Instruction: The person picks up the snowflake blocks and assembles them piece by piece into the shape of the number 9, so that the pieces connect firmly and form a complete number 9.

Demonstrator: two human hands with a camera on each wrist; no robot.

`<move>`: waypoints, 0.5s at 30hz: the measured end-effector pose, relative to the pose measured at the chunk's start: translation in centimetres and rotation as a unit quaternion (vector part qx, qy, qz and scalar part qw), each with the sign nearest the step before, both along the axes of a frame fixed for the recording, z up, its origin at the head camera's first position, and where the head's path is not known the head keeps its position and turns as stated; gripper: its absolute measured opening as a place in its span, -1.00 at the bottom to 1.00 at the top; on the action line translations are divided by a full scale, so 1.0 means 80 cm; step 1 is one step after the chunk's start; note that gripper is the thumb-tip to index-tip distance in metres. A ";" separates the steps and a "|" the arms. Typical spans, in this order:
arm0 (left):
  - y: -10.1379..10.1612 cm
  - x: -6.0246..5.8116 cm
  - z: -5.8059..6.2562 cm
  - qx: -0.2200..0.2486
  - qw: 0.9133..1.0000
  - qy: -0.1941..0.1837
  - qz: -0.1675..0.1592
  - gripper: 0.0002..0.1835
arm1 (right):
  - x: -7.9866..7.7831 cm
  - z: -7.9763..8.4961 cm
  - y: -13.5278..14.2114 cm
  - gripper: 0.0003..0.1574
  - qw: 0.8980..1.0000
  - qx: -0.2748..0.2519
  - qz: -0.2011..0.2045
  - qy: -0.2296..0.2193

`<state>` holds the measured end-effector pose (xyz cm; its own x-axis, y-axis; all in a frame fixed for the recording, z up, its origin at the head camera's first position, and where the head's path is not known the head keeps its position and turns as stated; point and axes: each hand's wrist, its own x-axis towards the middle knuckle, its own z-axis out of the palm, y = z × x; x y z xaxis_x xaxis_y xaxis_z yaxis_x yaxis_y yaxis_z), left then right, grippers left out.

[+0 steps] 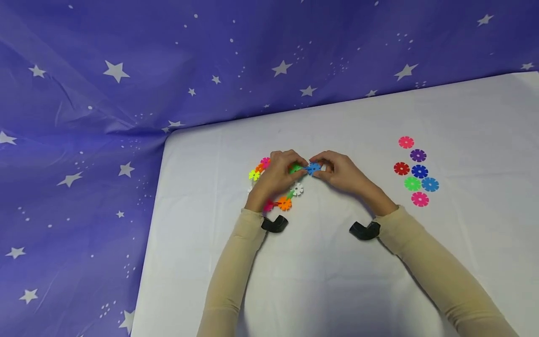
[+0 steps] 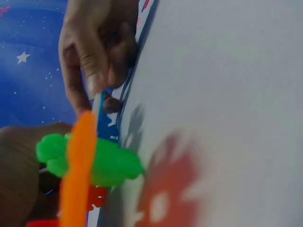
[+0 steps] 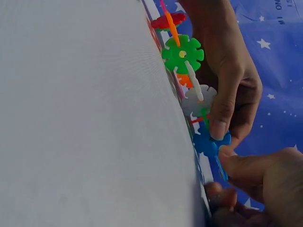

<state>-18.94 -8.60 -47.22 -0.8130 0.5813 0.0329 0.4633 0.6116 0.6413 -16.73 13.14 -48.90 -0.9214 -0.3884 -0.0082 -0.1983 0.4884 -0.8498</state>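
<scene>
Mid-frame, a chain of notched discs lies about the left hand, which pinches a blue disc at the chain's end. Right of centre, the right hand pinches a second blue disc; seven loose discs lie at the right

Tabletop work area, building type undetermined: star-printed purple sheeting borders the white-covered table, far and left.

Left hand and right hand close together, both in thumb-and-finger pinch; forearms angled inward
</scene>
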 end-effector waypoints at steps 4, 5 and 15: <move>-0.004 0.000 0.002 -0.012 1.000 -0.014 -0.012 -0.72 | 0.002 0.010 0.014 -0.49 0.997 0.028 -0.004 0.067; -0.005 0.000 0.002 -0.012 1.000 -0.016 -0.016 -0.70 | 0.002 0.013 0.022 -0.49 0.996 0.032 -0.008 0.080; -0.005 0.003 0.000 -0.021 0.999 -0.020 -0.025 -0.63 | -0.001 0.020 0.183 -0.43 0.967 0.164 -0.183 0.062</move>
